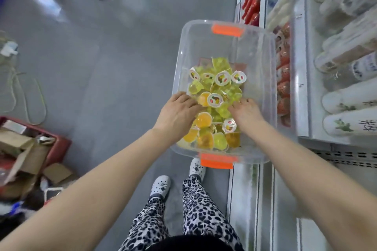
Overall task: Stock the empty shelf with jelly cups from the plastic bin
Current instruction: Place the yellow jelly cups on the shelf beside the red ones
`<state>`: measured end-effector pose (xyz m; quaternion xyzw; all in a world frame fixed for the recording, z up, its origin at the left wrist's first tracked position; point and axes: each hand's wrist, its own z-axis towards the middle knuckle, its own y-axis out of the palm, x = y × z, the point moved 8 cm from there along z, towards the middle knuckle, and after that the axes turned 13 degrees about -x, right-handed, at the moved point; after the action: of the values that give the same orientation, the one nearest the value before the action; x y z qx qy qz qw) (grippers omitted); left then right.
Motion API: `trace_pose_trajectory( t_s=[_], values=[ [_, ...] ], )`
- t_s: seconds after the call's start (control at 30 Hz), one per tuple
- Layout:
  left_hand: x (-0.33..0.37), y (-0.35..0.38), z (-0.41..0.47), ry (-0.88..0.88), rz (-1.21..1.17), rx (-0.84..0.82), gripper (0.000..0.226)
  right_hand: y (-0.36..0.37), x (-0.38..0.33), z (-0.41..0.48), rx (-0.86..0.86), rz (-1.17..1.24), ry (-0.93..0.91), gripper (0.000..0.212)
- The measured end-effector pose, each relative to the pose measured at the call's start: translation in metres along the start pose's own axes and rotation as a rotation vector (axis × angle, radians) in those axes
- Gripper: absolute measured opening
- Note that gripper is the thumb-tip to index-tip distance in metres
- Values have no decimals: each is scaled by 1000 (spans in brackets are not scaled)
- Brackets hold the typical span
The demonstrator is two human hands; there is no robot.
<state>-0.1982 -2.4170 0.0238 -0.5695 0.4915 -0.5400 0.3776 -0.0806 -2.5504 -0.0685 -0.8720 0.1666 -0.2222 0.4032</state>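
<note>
Store shelving [304, 96] with white bottles [348, 102] fills the right side. A clear plastic bin [270, 79] with orange handles [226, 30] sits against its edge, above the grey floor [102, 63]. Yellow and orange jelly cups [214, 100] lie heaped in the bin's near half. The left hand [177, 112] and right hand [247, 113] reach into the heap, fingers bent downward; the fingertips are buried, so whether either pinches a cup cannot be told.
</note>
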Motion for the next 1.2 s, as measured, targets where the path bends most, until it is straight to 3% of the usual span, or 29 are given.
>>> trace_pose_trajectory(
  t_s=[0.1, 0.2, 0.3, 0.43, 0.57, 0.9, 1.0, 1.2],
  values=[
    [1, 3, 1, -3, 57, -31, 37, -16, -4, -5, -20, -68, 19, 30],
    [4, 20, 8, -24, 222, -199, 27, -39, 2, -21, 13, -23, 83, 24],
    [11, 29, 22, -69, 279, -353, 22, -52, 15, -34, 50, 182, 167, 29],
    [12, 49, 51, -219, 124, -519, 33, -61, 34, -52, 192, 621, 224, 53],
    [7, 89, 62, -310, 136, -673, 47, -67, 40, -65, 349, 822, 204, 65],
    [7, 95, 61, -318, 86, -656, 44, -71, 36, -95, 513, 1060, 232, 57],
    [10, 75, 52, -320, -101, -629, 57, -74, 36, -120, 591, 1115, 292, 52],
    [33, 17, 24, -154, -486, -451, 75, -77, 29, -197, 734, 1134, 454, 44]
  ],
)
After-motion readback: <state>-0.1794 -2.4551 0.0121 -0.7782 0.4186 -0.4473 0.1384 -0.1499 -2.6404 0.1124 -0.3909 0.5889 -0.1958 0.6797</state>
